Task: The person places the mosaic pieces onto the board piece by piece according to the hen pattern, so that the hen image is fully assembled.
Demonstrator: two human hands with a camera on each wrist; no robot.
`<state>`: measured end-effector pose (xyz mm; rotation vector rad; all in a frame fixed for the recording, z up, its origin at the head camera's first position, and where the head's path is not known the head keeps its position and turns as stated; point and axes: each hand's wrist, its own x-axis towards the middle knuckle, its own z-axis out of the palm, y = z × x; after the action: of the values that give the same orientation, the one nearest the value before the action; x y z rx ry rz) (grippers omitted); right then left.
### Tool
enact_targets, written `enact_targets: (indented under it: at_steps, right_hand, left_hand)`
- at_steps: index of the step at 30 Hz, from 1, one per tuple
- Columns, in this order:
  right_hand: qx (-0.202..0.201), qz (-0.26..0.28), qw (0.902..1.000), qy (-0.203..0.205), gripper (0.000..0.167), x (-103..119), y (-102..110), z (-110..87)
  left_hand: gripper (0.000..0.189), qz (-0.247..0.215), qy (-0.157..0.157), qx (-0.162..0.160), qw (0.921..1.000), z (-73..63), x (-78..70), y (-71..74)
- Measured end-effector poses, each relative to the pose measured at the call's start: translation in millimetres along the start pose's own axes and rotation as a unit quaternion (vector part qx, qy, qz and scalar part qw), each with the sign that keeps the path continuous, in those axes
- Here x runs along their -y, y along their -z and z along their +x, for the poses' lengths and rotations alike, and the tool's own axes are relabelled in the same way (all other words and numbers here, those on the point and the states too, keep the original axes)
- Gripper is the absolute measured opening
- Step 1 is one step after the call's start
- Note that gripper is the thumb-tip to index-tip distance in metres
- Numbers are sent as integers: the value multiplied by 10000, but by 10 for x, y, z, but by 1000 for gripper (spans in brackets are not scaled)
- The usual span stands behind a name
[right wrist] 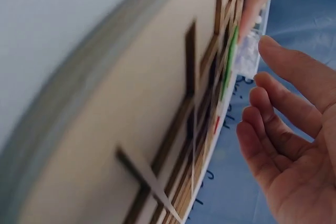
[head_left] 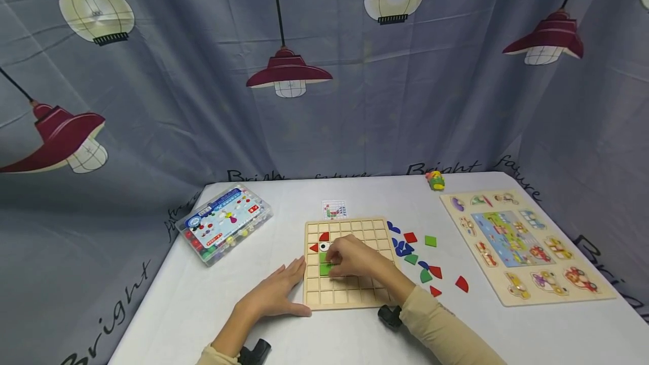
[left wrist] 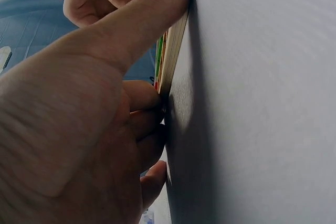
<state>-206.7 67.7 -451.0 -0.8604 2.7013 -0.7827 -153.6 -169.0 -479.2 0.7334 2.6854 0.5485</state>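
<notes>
Board [head_left: 327, 298] lies on the desk [head_left: 203, 297], left hand [head_left: 276, 292] relaxed at its edge; right hand [head_left: 350, 258], fingers narrowly parted, looks empty over green tiles [head_left: 324, 270]. Tile-laying seems underway; next likely needs a loose piece [head_left: 461, 284].

1. On your left lies a clear plastic case [head_left: 228, 222] with coloured pieces inside.
2. On your right lies a wooden picture puzzle [head_left: 517, 241].
3. Near its far corner you see a small toy figure [head_left: 435, 181].
4. Facing you hangs a lamp-printed curtain [head_left: 324, 134].

Head view evenly lit; left wrist dim — soft shadow beside board [left wrist: 174, 51]; right wrist — near edge blurred
</notes>
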Motion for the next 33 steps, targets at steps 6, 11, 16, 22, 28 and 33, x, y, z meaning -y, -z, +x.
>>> enact_targets:
  at_steps: [6, 11, 16, 22, 28, 33]
  right_hand:
    - [-140, 27, 9997, -177, 24, -30, 95, -89]
    - [-224, 89, 9992, -317, 23, -95, 133, -156]
    - [-421, 110, 9980, -454, 23, -183, 174, -251]
    - [-525, 219, 9964, -630, 21, -359, 214, -458]
    - [-770, 235, 9928, -887, 22, -543, 296, -675]
    - [-903, 112, 9900, -1081, 21, -646, 399, -848]
  left_hand:
    - [113, -16, 1, -30, 10000, -20, 2, 19]
    - [113, 8, 13, -34, 10000, -26, 3, 29]
    - [112, -4, 11, -59, 10000, -23, -3, 27]
    - [112, -53, 38, -7, 10000, -16, -9, 6]
    - [113, 19, 23, -1, 10000, 1, -2, -9]
    - [113, -17, 10, -3, 10000, 2, -1, -9]
